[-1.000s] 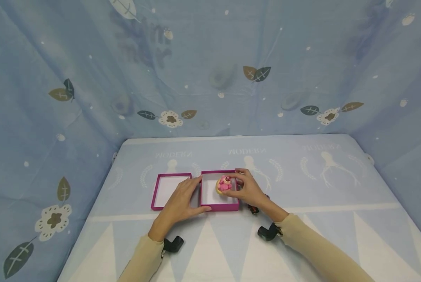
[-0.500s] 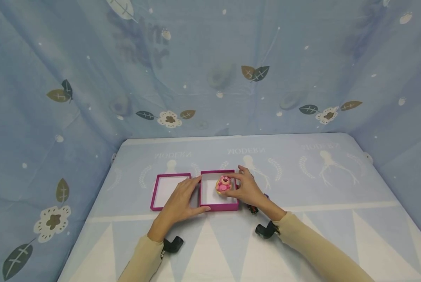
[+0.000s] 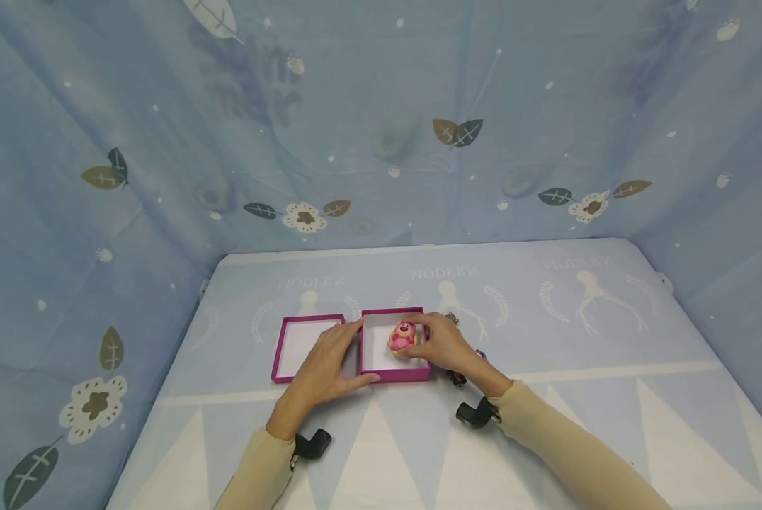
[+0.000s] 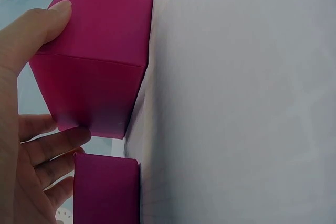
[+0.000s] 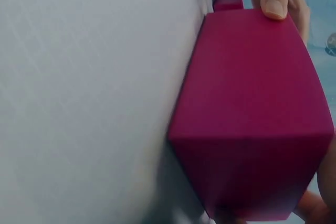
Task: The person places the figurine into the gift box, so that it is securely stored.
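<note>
Inside an open magenta box [image 3: 396, 377] with a white interior is a small pink bear figure [image 3: 403, 336] with a yellow edge. My right hand [image 3: 446, 343] reaches over the box's right wall and pinches the bear between thumb and fingers. Whether the bear touches the box floor I cannot tell. My left hand [image 3: 326, 366] holds the box at its near left corner. In the left wrist view its thumb [image 4: 60, 17] presses the front wall and its fingertips rest against the left side. The right wrist view shows the box's outer walls [image 5: 252, 77]; the bear is hidden there.
A shallower magenta lid or tray [image 3: 277, 354], white inside, lies left of the box, partly behind my left hand. Small dark objects [image 3: 457, 379] lie right of the box, partly covered by my right hand and wrist. Patterned blue cloth [image 3: 381, 142] hangs behind the table.
My right hand has shifted slightly left and down with the bear, which has turned to show more of its front. The left hand and box stay in place.
</note>
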